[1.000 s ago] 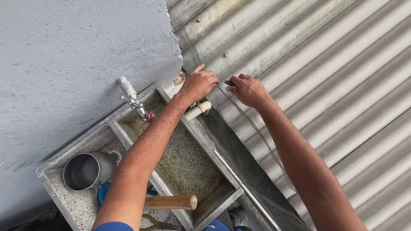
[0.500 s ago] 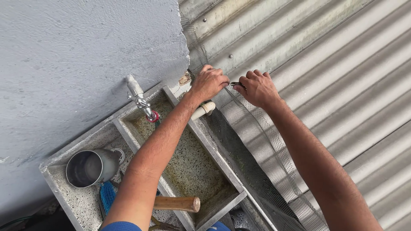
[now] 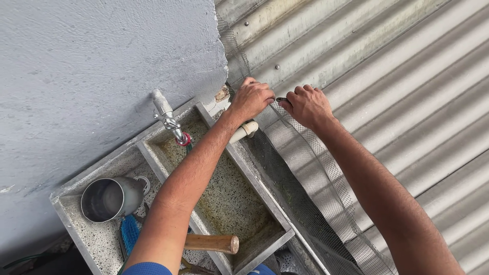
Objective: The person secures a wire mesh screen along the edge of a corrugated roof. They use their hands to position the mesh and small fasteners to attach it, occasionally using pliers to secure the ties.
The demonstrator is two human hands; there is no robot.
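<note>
My left hand point(image 3: 252, 99) is closed on the upper edge of a strip of dark wire mesh point(image 3: 305, 173) that runs down along the corrugated metal wall point(image 3: 387, 76). Right beside it, my right hand point(image 3: 305, 106) grips a small dark tool whose tip point(image 3: 279, 100) pokes out toward the left hand, pressed against the mesh. Both hands meet just above a white pipe stub point(image 3: 243, 131) at the corner where the grey plaster wall point(image 3: 91, 61) ends.
Below stands a speckled stone sink point(image 3: 239, 168) with a metal tap point(image 3: 165, 117). A steel cup point(image 3: 109, 198) and a blue brush point(image 3: 129, 229) lie in its left compartment. A wooden handle point(image 3: 211, 243) rests across the sink's near rim.
My left index finger, first stretched out on the wall, has curled in so the hand is closed on the mesh. The hands have drawn closer together, and the view has shifted slightly.
</note>
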